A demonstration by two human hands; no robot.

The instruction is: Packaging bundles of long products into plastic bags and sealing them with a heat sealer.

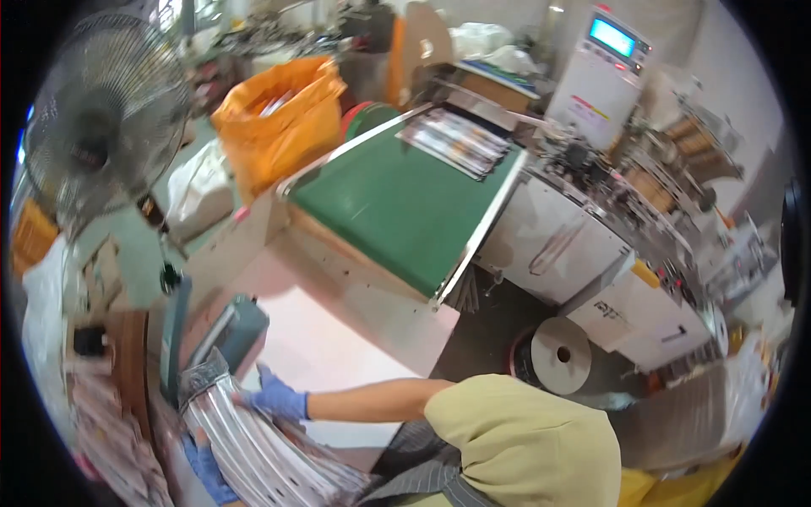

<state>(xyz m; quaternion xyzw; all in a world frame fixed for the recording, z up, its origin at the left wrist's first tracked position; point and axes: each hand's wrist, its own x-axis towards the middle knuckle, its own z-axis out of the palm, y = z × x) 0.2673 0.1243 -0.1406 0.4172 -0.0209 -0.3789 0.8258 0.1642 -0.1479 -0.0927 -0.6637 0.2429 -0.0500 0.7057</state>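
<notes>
A thick bundle of silvery, striped printed pouches (253,448) lies tilted at the lower left, close against my body. Clear plastic wraps its far end. My left hand (207,466), in a blue glove, grips the bundle's left side from below, its fingers partly hidden. On the right side, my blue-gloved right hand (277,397) holds the bundle's edge, thumb raised and fingertips against the pouches. Just beyond the wrapped end stands a grey-green bench device, looking like a bag sealer (241,331), with a long upright arm. A pale worktable (312,329) spreads under my right forearm.
Ahead slopes a green conveyor belt (397,203) carrying more printed pouches (460,139). A white machine (541,237) with a lit control panel (612,38) stands right. Left are a fan (93,127), an orange sack (283,127) and stacked pouches (110,422). A reel (562,355) sits right.
</notes>
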